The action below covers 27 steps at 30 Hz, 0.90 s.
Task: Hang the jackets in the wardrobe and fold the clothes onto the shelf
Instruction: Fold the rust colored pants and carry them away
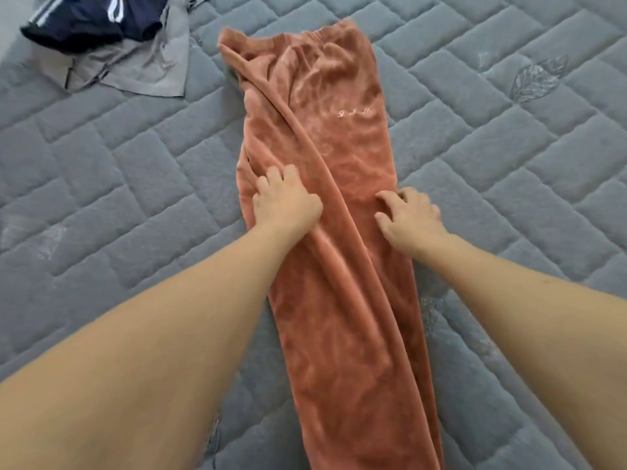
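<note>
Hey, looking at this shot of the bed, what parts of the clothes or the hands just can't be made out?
Head view only:
- Orange trousers: hems cut off by the bottom edge; small embroidered script too blurred to read.
- Navy striped garment: cut off by the top edge, type unclear.
- Grey garment: partly buried under the navy one.
- Left hand, right hand: palms hidden.
</note>
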### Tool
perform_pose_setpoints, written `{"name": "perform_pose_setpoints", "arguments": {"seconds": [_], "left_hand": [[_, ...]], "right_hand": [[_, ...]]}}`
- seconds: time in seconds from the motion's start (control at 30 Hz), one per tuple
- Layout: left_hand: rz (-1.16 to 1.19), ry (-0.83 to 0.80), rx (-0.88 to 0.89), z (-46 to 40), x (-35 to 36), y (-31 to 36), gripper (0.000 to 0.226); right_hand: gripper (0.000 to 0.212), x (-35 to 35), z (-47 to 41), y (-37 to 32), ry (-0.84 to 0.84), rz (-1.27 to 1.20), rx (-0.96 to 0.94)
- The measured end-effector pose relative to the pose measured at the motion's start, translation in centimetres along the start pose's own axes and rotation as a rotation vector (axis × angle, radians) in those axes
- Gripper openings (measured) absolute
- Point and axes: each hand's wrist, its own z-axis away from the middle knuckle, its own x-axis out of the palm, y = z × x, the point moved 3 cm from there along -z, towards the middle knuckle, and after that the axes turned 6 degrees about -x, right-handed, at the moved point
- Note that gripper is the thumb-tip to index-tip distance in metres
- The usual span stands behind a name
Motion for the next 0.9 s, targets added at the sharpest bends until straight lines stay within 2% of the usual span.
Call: {"name": "perform_pose_setpoints", "arguments": {"seconds": [0.1, 0.2, 0.3, 0.4, 0.5, 0.53, 0.63, 0.7, 0.73, 0.77, 0.8, 0.87, 0.9], "left_hand": [[-0.013, 0.079, 0.02, -5.1, 0.1, 1.2, 0.045], [0.095, 0.119, -0.042, -10.1, -0.2, 2.5, 0.048], [0.255, 0.188, -0.111, -15.0, -1.4, 3.9, 0.061], [0.43, 0.222, -0.256, -19.3, -2.2, 4.8, 0.071], [0.46, 0.26, -0.353, -22.6, -1.9, 5.7, 0.049], [0.497, 0.276, -0.291, -22.9, -1.8, 6.5, 0.04], [0.714, 0.153, 0.134, -21.4, -1.5, 11.4, 0.029], [0.622, -0.122, 0.296, -20.4, -0.2, 14.3, 0.026], [0.562, -0.295, 0.312, -20.4, 0.6, 15.0, 0.025], [0.509, -0.366, 0.306, -21.1, 0.8, 15.2, 0.027], [0.458, -0.307, 0.3, -22.4, 0.5, 15.3, 0.028], [0.364, -0.041, 0.271, -26.0, -1.0, 15.3, 0.037], [0.308, 0.023, 0.275, -27.8, -1.7, 15.7, 0.045]], "right_hand": [[0.056, 0.4, -4.8, 0.9, -0.043, 0.122, -0.047], [0.062, -0.7, -9.6, 2.2, -0.028, 0.213, -0.092], [0.07, -1.8, -13.6, 2.5, 0.035, 0.277, -0.182], [0.071, -1.2, -15.4, 2.9, 0.189, 0.22, -0.206], [0.061, -0.2, -15.8, 3.5, 0.32, 0.138, -0.226], [0.059, -0.1, -15.7, 3.6, 0.326, 0.107, -0.232], [0.059, -0.6, -15.4, 3.6, 0.332, 0.022, -0.207], [0.059, -0.7, -15.4, 3.7, 0.32, 0.004, -0.21], [0.058, -0.7, -15.4, 3.7, 0.316, 0.002, -0.212], [0.058, -0.7, -15.4, 3.7, 0.314, -0.001, -0.217], [0.058, -0.7, -15.6, 3.7, 0.31, -0.004, -0.223], [0.058, -0.7, -15.8, 3.7, 0.299, -0.007, -0.226], [0.058, -0.7, -15.8, 3.8, 0.295, -0.004, -0.229]]}}
